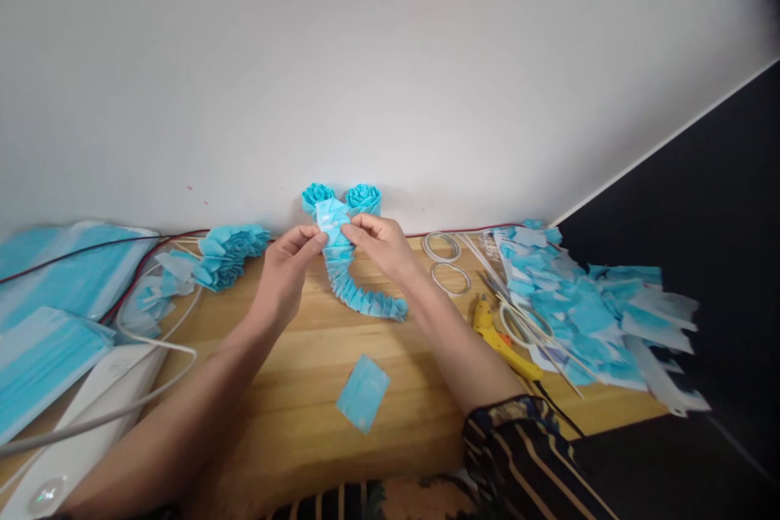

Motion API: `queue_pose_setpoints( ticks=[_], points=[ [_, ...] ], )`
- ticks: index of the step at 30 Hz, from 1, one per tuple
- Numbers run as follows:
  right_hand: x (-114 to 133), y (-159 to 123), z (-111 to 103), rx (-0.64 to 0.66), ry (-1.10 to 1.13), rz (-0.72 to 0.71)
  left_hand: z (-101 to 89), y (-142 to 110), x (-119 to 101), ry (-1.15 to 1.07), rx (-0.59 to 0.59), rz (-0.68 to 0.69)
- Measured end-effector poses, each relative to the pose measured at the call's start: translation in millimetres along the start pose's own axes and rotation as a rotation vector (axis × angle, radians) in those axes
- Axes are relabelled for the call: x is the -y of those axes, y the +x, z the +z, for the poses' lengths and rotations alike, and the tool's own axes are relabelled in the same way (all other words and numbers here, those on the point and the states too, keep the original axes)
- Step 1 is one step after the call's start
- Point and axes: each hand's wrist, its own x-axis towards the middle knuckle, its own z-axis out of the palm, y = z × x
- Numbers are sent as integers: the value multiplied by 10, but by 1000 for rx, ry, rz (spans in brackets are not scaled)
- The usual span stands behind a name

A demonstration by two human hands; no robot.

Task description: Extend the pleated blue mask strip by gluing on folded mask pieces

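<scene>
A long strip of pleated blue fabric (355, 294) hangs in a curve from my two hands down to the wooden table (292, 390). My left hand (291, 258) pinches the left edge of its upper end, and my right hand (383, 242) pinches the right edge. The upper end is flatter and paler, while the lower part is tightly folded and bends to the right. Just behind the strip, two blue rosettes (364, 197) stand against the wall. In front of my hands a single blue fabric square (364, 392) lies flat on the table.
On the right are a yellow glue gun (496, 337), scissors (517, 317), thin sticks, two wire coils (451, 278) and a heap of blue fabric pieces (578, 309). Blue ruffled flowers (231, 252), stacked blue sheets (54, 268), a white power strip (85, 422) and cables lie left.
</scene>
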Motion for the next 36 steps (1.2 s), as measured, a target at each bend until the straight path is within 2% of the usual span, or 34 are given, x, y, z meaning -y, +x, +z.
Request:
queue_pose_setpoints(
  ticks=[4, 8, 13, 17, 21, 23, 26, 27, 30, 31, 33, 36],
  points=[
    [106, -124, -45, 31, 62, -49, 20, -71, -76, -8, 7, 18],
    [277, -242, -80, 70, 85, -63, 98, -152, -243, -18, 34, 56],
    [581, -299, -149, -47, 91, -100, 178, -255, -366, -43, 134, 90],
    [913, -322, -240, -167, 36, -202, 99, -299, -251, -43, 233, -5],
    [1316, -354, -276, -268, -20, -299, -84, -343, -1, 26, 324, -105],
    [1514, -360, -278, -298, -49, -348, -194, -416, 146, 162, 324, -101],
    [1764, -364, -280, -312, -129, -377, -327, -653, 337, 485, 372, -35],
    [1828, -368, -282, -306, -156, -372, -350, -760, 383, 551, 417, -6],
    [1955, -400, -300, -306, -241, -339, -341, -1052, 455, 845, 723, 254],
    [1974, -414, -311, -314, -267, -321, -319, -1109, 462, 910, 769, 305],
    [1984, -446, -341, -310, -298, -271, -262, -1136, 465, 1026, 765, 324],
    [1962, -509, -393, -236, -280, -162, -166, -1025, 490, 1151, 752, 293]
  ],
)
